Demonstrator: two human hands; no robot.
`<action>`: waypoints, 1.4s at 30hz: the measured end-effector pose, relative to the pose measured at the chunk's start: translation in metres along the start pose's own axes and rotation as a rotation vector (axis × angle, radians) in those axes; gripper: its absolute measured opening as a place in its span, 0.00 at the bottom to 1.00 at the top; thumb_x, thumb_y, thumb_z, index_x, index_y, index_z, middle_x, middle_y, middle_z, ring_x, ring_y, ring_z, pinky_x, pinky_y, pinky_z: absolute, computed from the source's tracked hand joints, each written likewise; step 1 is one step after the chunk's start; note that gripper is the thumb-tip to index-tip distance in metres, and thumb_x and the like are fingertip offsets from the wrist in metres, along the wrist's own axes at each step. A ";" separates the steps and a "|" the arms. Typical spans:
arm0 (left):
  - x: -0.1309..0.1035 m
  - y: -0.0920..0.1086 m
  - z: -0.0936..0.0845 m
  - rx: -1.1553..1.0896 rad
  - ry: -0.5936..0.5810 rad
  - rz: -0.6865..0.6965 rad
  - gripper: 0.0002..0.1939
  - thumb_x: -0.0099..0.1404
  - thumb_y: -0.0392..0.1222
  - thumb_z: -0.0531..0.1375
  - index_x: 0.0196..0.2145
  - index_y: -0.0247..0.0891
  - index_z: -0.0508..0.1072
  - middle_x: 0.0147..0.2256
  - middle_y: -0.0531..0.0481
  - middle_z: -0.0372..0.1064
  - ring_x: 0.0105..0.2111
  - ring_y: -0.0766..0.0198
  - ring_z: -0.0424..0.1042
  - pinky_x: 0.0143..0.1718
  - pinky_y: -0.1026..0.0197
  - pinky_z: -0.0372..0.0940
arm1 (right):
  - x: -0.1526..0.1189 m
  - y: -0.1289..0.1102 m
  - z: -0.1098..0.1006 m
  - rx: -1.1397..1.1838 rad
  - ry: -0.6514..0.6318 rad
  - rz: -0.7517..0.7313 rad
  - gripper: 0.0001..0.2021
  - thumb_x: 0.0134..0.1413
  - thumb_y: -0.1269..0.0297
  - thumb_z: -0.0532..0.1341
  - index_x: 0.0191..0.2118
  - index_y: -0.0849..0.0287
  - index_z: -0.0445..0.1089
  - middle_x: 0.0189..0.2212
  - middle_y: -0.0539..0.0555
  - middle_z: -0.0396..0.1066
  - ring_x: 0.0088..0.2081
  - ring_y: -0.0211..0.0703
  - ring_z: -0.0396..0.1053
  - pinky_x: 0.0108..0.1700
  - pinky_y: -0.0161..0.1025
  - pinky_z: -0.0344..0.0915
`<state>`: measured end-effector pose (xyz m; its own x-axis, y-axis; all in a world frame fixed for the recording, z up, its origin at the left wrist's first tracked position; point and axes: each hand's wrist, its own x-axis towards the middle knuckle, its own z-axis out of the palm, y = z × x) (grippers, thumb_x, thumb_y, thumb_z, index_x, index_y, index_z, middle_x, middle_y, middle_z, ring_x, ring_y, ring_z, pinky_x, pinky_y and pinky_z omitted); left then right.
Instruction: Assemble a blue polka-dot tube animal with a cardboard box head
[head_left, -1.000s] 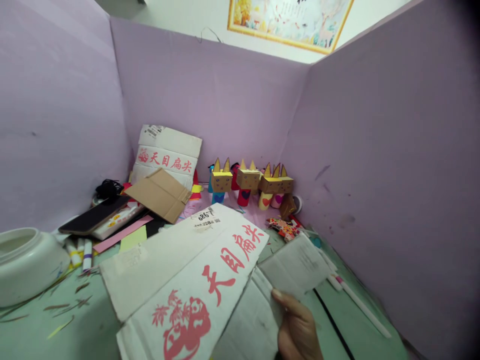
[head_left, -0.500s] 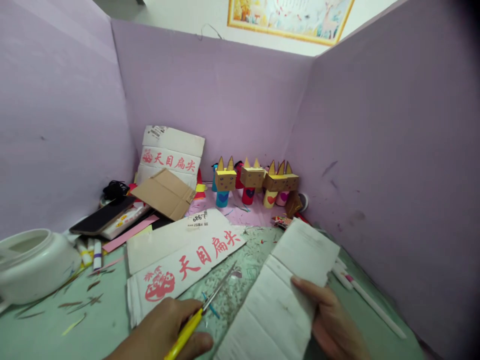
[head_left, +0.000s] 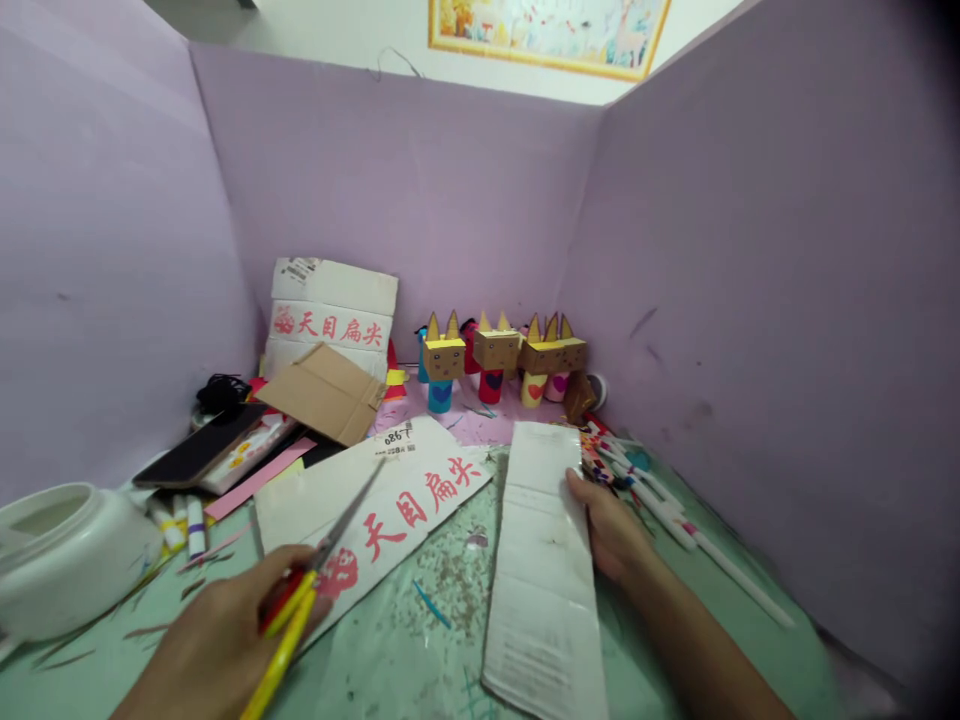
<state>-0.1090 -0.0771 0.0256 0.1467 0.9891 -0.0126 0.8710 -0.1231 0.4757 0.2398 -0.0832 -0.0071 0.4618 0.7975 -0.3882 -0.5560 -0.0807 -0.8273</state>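
Closed around the handles of a pair of scissors is my left hand, at the lower left. The handles are yellow and red, and the blades point up and away over a white cardboard sheet printed with red characters. My right hand grips the right edge of a long white cardboard strip, its thumb on the top face and the other fingers hidden beneath. Creases run across the strip. It stands nearly lengthwise in front of me, apart from the scissors.
Several cardboard-headed figures stand at the back. Another printed sheet leans on the purple wall, behind a brown cardboard piece. A white pot sits at left; markers lie at right. Scraps litter the green tabletop.
My right hand has turned the white strip more upright and moved it slightly away. The scissors in my left hand have shifted left, over the printed sheet. The view has shifted slightly.
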 end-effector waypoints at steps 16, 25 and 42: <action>0.045 -0.024 0.014 0.215 0.179 -0.172 0.23 0.61 0.53 0.47 0.50 0.41 0.64 0.43 0.42 0.72 0.43 0.46 0.70 0.40 0.55 0.62 | 0.017 0.011 -0.007 0.005 -0.081 -0.092 0.08 0.47 0.70 0.56 0.32 0.61 0.72 0.28 0.57 0.77 0.36 0.51 0.75 0.41 0.47 0.70; 0.043 -0.016 0.014 0.271 0.145 -0.163 0.24 0.61 0.52 0.47 0.51 0.42 0.65 0.44 0.42 0.72 0.44 0.46 0.70 0.40 0.54 0.62 | 0.020 0.008 -0.007 -0.004 -0.053 -0.297 0.23 0.35 0.70 0.63 0.44 0.57 0.68 0.38 0.53 0.76 0.42 0.48 0.72 0.44 0.41 0.68; 0.044 -0.009 0.013 0.309 0.048 -0.130 0.26 0.62 0.52 0.44 0.53 0.39 0.64 0.42 0.38 0.72 0.44 0.43 0.69 0.40 0.52 0.61 | 0.017 0.016 -0.006 -0.123 -0.117 -0.314 0.34 0.23 0.79 0.62 0.47 0.59 0.64 0.34 0.50 0.76 0.36 0.48 0.73 0.36 0.38 0.66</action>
<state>-0.1041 -0.0337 0.0090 0.0096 0.9999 -0.0106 0.9830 -0.0075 0.1835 0.2434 -0.0744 -0.0292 0.5105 0.8575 -0.0637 -0.3092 0.1140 -0.9441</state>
